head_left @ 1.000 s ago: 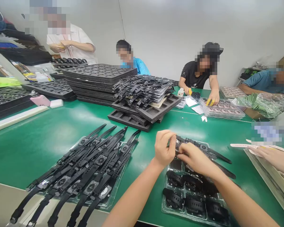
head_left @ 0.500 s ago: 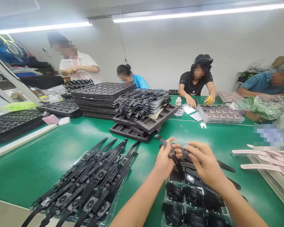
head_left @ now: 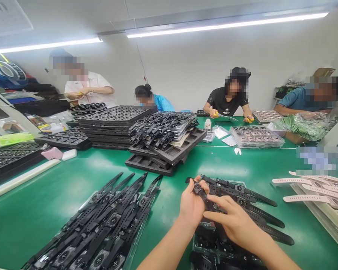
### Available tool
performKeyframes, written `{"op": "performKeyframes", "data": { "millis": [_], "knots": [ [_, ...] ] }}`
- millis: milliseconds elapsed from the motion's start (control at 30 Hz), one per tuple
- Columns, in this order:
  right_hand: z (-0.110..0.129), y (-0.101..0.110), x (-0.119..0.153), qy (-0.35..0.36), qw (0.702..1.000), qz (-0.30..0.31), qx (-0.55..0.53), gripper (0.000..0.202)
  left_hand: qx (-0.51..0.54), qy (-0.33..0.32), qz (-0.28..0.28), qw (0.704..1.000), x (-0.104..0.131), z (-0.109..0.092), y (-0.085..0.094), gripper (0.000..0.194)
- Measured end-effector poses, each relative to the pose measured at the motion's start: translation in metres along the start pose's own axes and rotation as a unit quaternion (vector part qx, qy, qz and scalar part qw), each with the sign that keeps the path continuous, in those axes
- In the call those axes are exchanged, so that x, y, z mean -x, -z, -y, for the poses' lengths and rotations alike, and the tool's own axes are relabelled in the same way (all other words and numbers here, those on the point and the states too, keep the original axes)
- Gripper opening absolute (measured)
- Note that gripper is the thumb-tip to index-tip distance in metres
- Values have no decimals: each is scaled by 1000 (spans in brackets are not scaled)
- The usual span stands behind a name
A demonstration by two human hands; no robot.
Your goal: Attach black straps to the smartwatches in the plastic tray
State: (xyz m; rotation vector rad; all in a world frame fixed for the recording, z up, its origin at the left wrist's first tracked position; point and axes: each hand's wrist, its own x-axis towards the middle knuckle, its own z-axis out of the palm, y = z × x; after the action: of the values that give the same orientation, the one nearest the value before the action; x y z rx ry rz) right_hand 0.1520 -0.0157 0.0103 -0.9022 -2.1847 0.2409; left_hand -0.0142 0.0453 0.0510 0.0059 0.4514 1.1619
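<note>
A black smartwatch (head_left: 197, 188) lies in my left hand (head_left: 192, 204), its back sensor facing up and my fingers curled round it. My right hand (head_left: 229, 217) is beside it, index finger and thumb stretched apart, the fingertips at the watch's lower strap. Beneath and beyond my right hand, black watches with long straps (head_left: 242, 202) lie across a clear tray. Nearer me, curled black watches (head_left: 204, 238) sit in tray compartments, partly hidden by my right arm. To the left, many black watches (head_left: 112, 220) are laid out on another clear tray.
Black foam trays (head_left: 107, 127) are stacked at the back left, beside a pile of black watches (head_left: 163, 125). Pale pink watches (head_left: 323, 187) lie at the right. Several people are across the green table (head_left: 73, 187); one person's gloved hands hold a thin sheet.
My left hand has turned palm up with the watch. My right hand has moved down and left toward its strap. The view has shifted slightly, and the person opposite has lifted a thin sheet.
</note>
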Motion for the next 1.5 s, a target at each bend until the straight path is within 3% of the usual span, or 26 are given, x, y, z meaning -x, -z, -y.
{"op": "performKeyframes", "data": {
  "millis": [100, 167, 233, 267, 400, 467, 500, 567, 667, 833, 967, 1067, 1233, 1300, 1400, 1500],
  "knots": [
    [4, 0, -6, -93, 979, -80, -165, 27, -172, -69, 17, 982, -6, 8, 10, 11],
    [4, 2, -10, -212, 924, -178, -263, 9, -359, -160, 56, 918, -10, 13, 19, 10],
    [1, 4, -11, -300, 868, -241, -315, 12, -536, -232, 115, 804, -12, 16, 29, 12],
    [-1, 4, -11, -320, 855, -248, -324, 19, -608, -248, 148, 739, -13, 16, 34, 17],
    [-4, 4, -5, -350, 867, -213, -285, 40, -792, -253, 248, 498, -13, 17, 47, 39],
    [-5, 4, -3, -367, 868, -206, -265, 34, -831, -260, 266, 413, -13, 18, 49, 41],
    [-5, 4, -2, -371, 867, -204, -264, 32, -837, -268, 272, 393, -13, 18, 49, 41],
    [-4, 5, -2, -368, 867, -184, -280, 32, -821, -293, 280, 403, -11, 18, 46, 40],
    [-2, 7, -2, -364, 867, -143, -310, 30, -770, -317, 283, 476, -6, 15, 40, 39],
    [3, 10, -3, -344, 862, -141, -346, 22, -721, -247, 313, 567, 5, 9, 27, 48],
    [6, 11, -4, -327, 873, -142, -332, 20, -662, -209, 293, 658, 6, 11, 23, 29],
    [7, 11, -4, -337, 867, -174, -324, 25, -660, -198, 296, 662, 3, 11, 23, 23],
    [4, 15, -3, -365, 838, -209, -348, 30, -719, -239, 286, 587, -2, 4, 24, 19],
    [2, 17, -2, -379, 827, -212, -357, 32, -725, -251, 283, 575, -1, 2, 24, 18],
    [1, 18, -3, -384, 827, -184, -368, 33, -709, -227, 291, 601, 1, 6, 24, 24],
    [4, 17, -3, -373, 829, -145, -391, 30, -662, -186, 273, 673, 2, 15, 24, 23]
  ]
}}
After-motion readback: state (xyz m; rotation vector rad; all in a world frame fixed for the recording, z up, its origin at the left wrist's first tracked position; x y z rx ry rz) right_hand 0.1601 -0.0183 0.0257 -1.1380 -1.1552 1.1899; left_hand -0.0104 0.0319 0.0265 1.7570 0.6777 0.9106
